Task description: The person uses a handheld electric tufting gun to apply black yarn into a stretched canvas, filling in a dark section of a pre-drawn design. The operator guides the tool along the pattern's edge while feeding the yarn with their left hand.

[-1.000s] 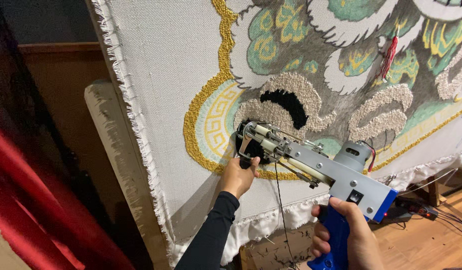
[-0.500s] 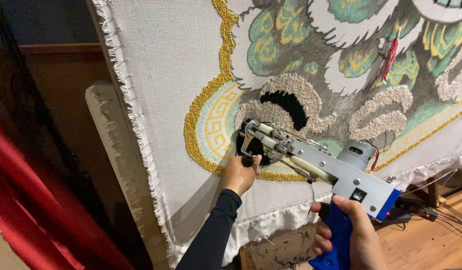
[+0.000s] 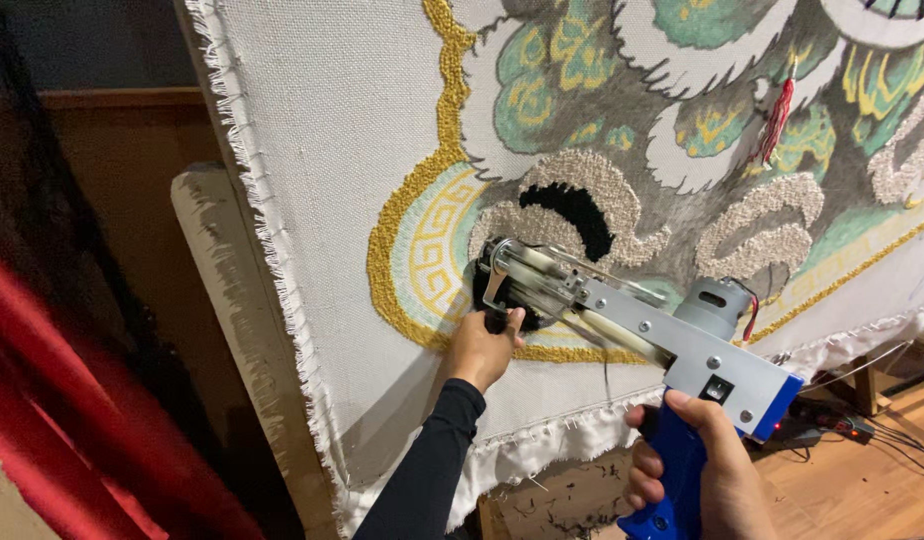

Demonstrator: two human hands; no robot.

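Blue-handled tufting gun [image 3: 672,350], perhaps grey-bodied

A red curtain [image 3: 52,400] hangs at the left edge, in front of a dark wooden wall [image 3: 112,170]. At the lower right, black cables [image 3: 882,430] trail across the wooden floor [image 3: 862,490], near a wooden frame leg [image 3: 867,380].

One tufting gun [image 3: 632,320], one stretched cloth [image 3: 332,200], two hands.
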